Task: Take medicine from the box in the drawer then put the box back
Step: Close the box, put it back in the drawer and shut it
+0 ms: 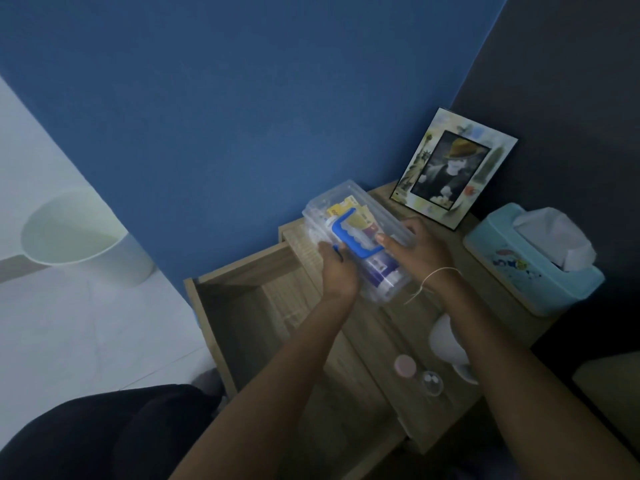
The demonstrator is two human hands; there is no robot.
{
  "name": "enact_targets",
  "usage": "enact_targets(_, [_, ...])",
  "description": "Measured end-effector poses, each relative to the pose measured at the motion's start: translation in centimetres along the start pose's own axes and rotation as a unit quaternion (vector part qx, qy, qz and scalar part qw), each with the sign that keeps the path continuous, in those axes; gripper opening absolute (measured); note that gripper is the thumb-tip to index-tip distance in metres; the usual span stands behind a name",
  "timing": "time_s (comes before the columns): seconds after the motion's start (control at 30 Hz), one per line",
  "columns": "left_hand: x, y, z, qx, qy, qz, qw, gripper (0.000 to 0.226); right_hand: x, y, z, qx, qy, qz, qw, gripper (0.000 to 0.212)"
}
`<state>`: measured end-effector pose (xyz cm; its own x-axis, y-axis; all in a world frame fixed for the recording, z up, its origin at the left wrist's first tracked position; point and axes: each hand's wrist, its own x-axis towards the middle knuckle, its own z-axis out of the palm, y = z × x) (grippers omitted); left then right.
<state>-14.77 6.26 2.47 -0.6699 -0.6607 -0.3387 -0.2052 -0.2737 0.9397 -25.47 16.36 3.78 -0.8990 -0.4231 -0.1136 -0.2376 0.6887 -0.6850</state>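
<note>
The box (356,242) is gripped at both ends by the left hand (337,271) and right hand (415,252), above the open drawer (242,306). Whether it is leaving or returning cannot be told; next, a steady hold is probably needed.

Both hands hold a clear plastic box (356,244) above the edge of a wooden bedside table (374,327). The left hand (337,271) grips its near left side, the right hand (414,251) its right side. A blue handle (353,240) sits on the lid, and packets and tubes show through the walls (labels too blurred to read). Below, the drawer (242,317) stands pulled out. A picture frame (453,168), a tissue box (533,261) and a white cup (446,337) stand on the table.
</note>
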Motion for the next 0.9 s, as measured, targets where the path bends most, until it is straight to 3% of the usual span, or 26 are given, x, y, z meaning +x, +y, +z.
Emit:
enact_targets(0.13, [0.2,0.4,-0.2,0.054,0.106,-0.004,0.993,0.026,-0.6,-0.3,0.6,0.003,-0.018,0.020,1.000,0.045])
enact_targets(0.23, [0.1,0.1,-1.4,0.053,0.072,0.017,0.996,0.025,-1.2,-0.2,1.6,0.077,-0.050,0.041,0.995,0.064])
enact_targets(0.3, [0.2,0.0,-2.2,0.050,0.030,0.007,0.998,0.037,-1.5,-0.5,1.9,0.102,-0.058,0.044,0.992,0.067])
enact_targets(0.47, [0.0,0.9,-3.8,-0.017,-0.015,-0.053,0.998,0.040,-3.1,-1.6,2.4,0.144,-0.053,0.046,0.987,0.053])
enact_targets(0.57, [-0.9,0.8,-5.6,-0.020,-0.030,-0.067,0.997,0.034,-5.0,-2.8,3.3,0.202,-0.058,0.044,0.977,0.031])
enact_targets(0.67, [-2.8,0.4,-8.4,-0.016,-0.023,-0.061,0.998,0.037,-7.4,-3.8,4.1,0.217,-0.072,0.022,0.973,0.024])
enact_targets(0.8, [-5.5,-0.2,-12.4,0.018,-0.003,-0.050,0.999,0.035,-10.4,-4.5,5.3,0.184,-0.101,-0.018,0.978,0.037])
enact_targets(0.9, [-7.2,-1.3,-14.6,0.081,0.022,-0.047,0.995,0.026,-12.1,-4.6,6.5,0.175,-0.131,-0.029,0.975,0.035])
